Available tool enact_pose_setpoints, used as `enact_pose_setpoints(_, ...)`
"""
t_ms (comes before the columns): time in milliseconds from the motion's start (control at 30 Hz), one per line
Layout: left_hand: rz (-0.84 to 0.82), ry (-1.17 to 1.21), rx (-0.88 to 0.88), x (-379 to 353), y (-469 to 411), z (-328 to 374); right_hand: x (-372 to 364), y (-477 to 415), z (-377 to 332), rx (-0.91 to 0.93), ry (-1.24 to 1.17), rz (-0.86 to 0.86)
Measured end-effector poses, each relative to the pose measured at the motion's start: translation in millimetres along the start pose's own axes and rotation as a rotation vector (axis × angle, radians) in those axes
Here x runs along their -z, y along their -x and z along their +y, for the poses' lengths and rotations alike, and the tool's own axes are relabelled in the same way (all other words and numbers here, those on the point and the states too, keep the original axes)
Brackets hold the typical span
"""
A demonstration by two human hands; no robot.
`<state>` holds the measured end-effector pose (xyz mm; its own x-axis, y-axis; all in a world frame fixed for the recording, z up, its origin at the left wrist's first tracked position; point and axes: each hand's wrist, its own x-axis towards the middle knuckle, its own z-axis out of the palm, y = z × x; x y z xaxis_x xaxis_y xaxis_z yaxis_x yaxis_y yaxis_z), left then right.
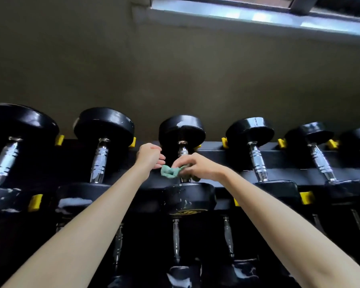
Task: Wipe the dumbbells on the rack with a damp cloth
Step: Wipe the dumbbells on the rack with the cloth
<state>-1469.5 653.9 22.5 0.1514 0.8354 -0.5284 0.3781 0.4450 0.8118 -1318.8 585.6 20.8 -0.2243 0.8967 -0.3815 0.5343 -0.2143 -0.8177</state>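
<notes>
A row of black dumbbells with chrome handles lies across the top tier of a black rack [279, 161]. My right hand [197, 166] grips a small green cloth [170, 171] wrapped around the chrome handle of the middle dumbbell [182, 127]. The cloth hides the lower part of that handle. My left hand [149, 155] hovers just left of the cloth with its fingers loosely curled, holding nothing. Its fingertips sit close to the cloth's left end; whether they touch it I cannot tell.
Other dumbbells flank the middle one, a large one [104, 125] to the left and a smaller one [250, 129] to the right. Yellow stops [306, 197] mark the rack cradles. A lower tier holds more dumbbells [176, 235]. A plain wall [175, 69] rises behind.
</notes>
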Motion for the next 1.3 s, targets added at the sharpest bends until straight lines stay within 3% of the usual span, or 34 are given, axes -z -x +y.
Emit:
enact_pose_setpoints(200, -0.040, -0.007, 0.022, -1.0, 19.3, -7.8, -1.7, 35.2, 10.7, -0.144, -0.238, 0.026)
enact_pose_setpoints(433, -0.066, 0.047, 0.020, -1.9, 39.1, -4.4, -3.7, 36.1, -22.7, -0.183, -0.131, 0.009)
enact_pose_setpoints(500, -0.032, 0.058, 0.010, 5.4, 42.9, -2.8, -7.6, 35.5, -37.1, -0.172, -0.024, 0.025)
enact_pose_setpoints(667, 0.044, 0.098, -0.016, 21.1, 53.0, -4.5, -33.2, 26.3, -60.4, -0.102, 0.630, 0.103)
enact_pose_setpoints(967, 0.111, 0.102, 0.043, 31.3, 70.4, -21.6, -61.8, 39.4, -59.9, 0.294, 0.995, -0.013)
enact_pose_setpoints(1133, 0.095, 0.093, 0.054, 16.5, 87.8, -19.3, -53.8, 72.3, -29.7, 0.698, 1.091, 0.108)
enact_pose_setpoints(1300, 0.091, 0.087, 0.017, 4.3, 103.7, -3.1, -43.6, 100.3, -1.4, 0.791, 1.342, 0.237)
